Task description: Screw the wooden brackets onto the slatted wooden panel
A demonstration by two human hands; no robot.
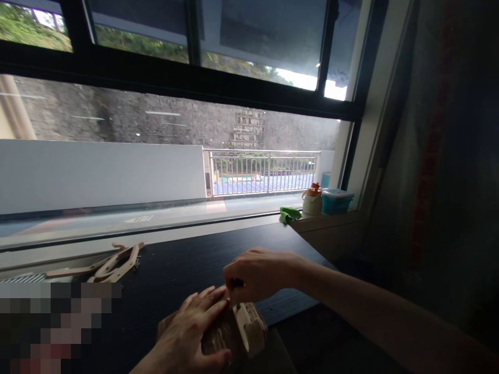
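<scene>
A light-brown wooden piece [253, 332] lies at the near edge of the dark tabletop. Its right end has a pale, curved part with dark holes. My left hand [191, 322] rests across the piece, with its fingers stretched out and the thumb apart on the near side. My right hand [253, 272] is closed above the right end, fingers curled tightly next to my left fingertips. Whatever it pinches is hidden by the fingers. Several pale wooden parts [134, 259], one shaped like an angular frame, lie at the table's left, with small dark bits beside them.
The dark table [175, 259] stands against a windowsill. On the sill at the right are a green cloth [290, 214], a cream bottle with an orange top [312, 201] and a teal box with a lid [337, 201]. A person, blurred out, is at the lower left.
</scene>
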